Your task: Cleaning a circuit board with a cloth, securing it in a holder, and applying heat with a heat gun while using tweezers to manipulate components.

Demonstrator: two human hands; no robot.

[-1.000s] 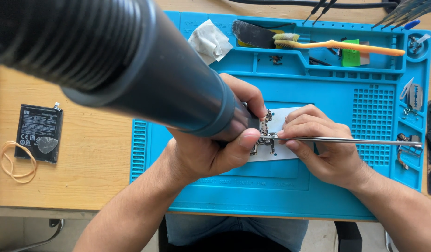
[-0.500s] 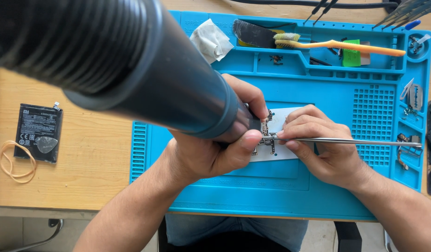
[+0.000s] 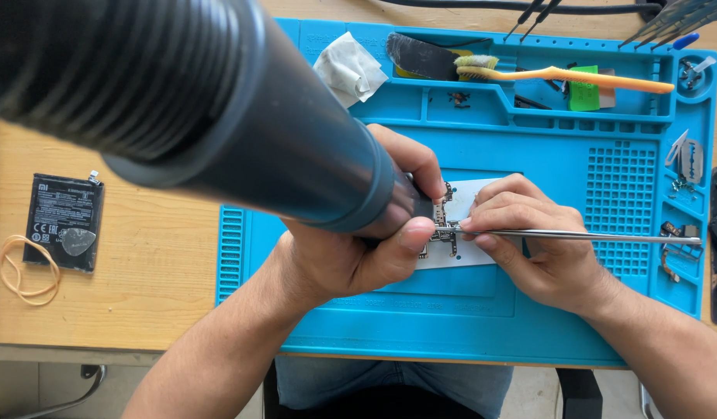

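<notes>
a blue silicone repair mat (image 3: 529,310) covers a pale wooden desk (image 3: 141,256). one black flat battery (image 3: 64,221) and one tan rubber band (image 3: 25,271) lie left. the left hand (image 3: 351,256) grips a thick black tube (image 3: 242,132); the right hand (image 3: 537,248) pinches thin steel tweezers (image 3: 591,236) over one small circuit board (image 3: 444,225).

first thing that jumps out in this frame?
The big dark tube, close to the camera, fills the upper left and runs down to the left hand. Next, both hands meet at mid-frame over a small circuit board on the blue mat; the right hand holds tweezers to it. An orange toothbrush lies in the mat's top tray.
</notes>
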